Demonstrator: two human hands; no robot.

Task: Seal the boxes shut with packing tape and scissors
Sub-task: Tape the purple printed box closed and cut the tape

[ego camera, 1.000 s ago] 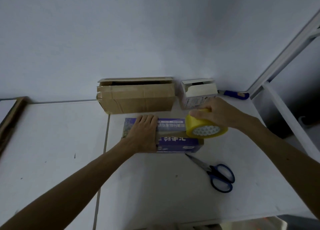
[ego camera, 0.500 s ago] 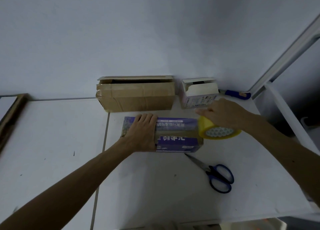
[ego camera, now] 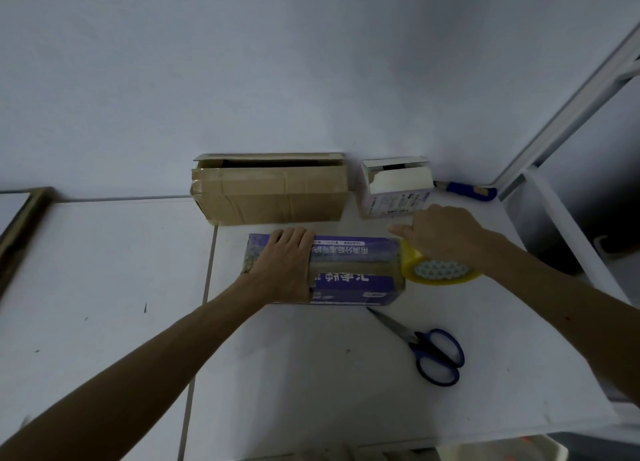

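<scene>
A purple printed box [ego camera: 356, 284] lies flat on the white table [ego camera: 311, 374], with a strip of clear tape running along its top. My left hand [ego camera: 285, 264] presses flat on the box's left part, fingers straight. My right hand [ego camera: 443, 233] grips the yellow tape roll [ego camera: 440, 270], which sits just past the box's right end and low near the table. Blue-handled scissors [ego camera: 429, 349] lie closed on the table in front of the box, to the right.
A brown cardboard box [ego camera: 273, 193] with its top flaps ajar stands against the wall. A small white carton [ego camera: 398, 186], open on top, stands to its right. A blue-handled knife [ego camera: 467, 191] lies in the back corner. A metal frame [ego camera: 568, 114] rises at right.
My right hand has drawn the tape roll rightward along the box top, past its right end and down toward the table. The left hand has stayed pressed on the box.
</scene>
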